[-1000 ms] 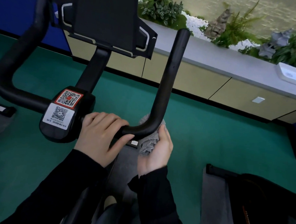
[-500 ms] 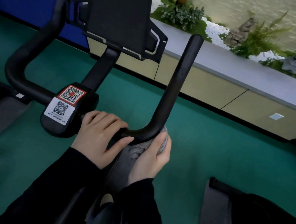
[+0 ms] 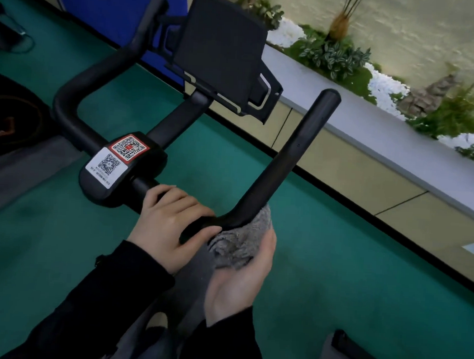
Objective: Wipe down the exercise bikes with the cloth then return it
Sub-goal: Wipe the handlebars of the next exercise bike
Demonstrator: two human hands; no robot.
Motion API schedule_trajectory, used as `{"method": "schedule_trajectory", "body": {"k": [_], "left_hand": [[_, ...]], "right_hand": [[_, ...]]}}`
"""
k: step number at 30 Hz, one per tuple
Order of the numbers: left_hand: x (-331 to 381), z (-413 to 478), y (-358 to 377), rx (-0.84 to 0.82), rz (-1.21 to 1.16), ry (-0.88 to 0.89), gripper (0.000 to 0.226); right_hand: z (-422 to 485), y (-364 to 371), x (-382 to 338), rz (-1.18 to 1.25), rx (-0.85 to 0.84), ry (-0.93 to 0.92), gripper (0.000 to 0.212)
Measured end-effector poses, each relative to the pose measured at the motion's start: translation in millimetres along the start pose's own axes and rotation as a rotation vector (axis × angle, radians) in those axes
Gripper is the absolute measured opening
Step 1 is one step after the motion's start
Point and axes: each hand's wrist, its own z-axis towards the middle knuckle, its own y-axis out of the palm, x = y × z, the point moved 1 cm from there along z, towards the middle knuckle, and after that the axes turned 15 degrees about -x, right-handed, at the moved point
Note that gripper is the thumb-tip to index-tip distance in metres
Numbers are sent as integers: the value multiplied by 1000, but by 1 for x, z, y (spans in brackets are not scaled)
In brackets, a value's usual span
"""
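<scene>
Green gym floor [image 3: 335,267] underfoot, planted ledge [image 3: 397,146] behind. Wiping step in hand, at the bend of the exercise bike's handlebar [image 3: 294,155]. Left hand [image 3: 170,225] curled over the crossbar beside the bend, gripping it. Right hand [image 3: 241,275] cupped round the grey cloth [image 3: 241,238], pressing it up against the bend's underside. Next, likely: slide the cloth up the right horn, keeping firm contact. Counted: one cloth, two hands, two horns, two QR stickers [image 3: 128,148], one screen holder [image 3: 223,52].

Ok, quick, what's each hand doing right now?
Left hand: grips the handlebar.
Right hand: holds the grey cloth against the underside of the handlebar's bend.
</scene>
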Motion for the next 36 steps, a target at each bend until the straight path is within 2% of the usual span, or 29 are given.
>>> {"method": "schedule_trajectory", "body": {"k": [4,7,12,14,19,21,23,29,32,36], "left_hand": [[1,-2,1,3,-11,-11,52],[3,-2,1,14,-11,-11,47],[4,0,1,37,-26,-8,41],[3,3,0,39,-47,-11,41],[1,2,0,21,-71,-13,41],[-2,1,-1,18,-70,-4,41],[-4,1,-1,20,-69,11,40],[-6,-1,1,41,-71,32,39],[-6,-1,1,51,-76,34,38],[-6,-1,2,49,-85,31,38]], "right_hand": [[0,-19,3,-240,-30,-50,41],[2,-13,0,-310,-53,-138,40],[27,-12,-17,-656,-22,-494,27],[40,-13,-27,-857,-124,-589,18],[66,-13,-72,-1556,-618,-731,19],[80,-3,-91,-1797,-779,-691,17],[92,14,-106,-1931,-958,-568,13],[94,56,-101,-2000,-1497,-63,9],[101,66,-101,-2067,-1555,72,13],[109,73,-101,-2128,-1559,119,15]]}}
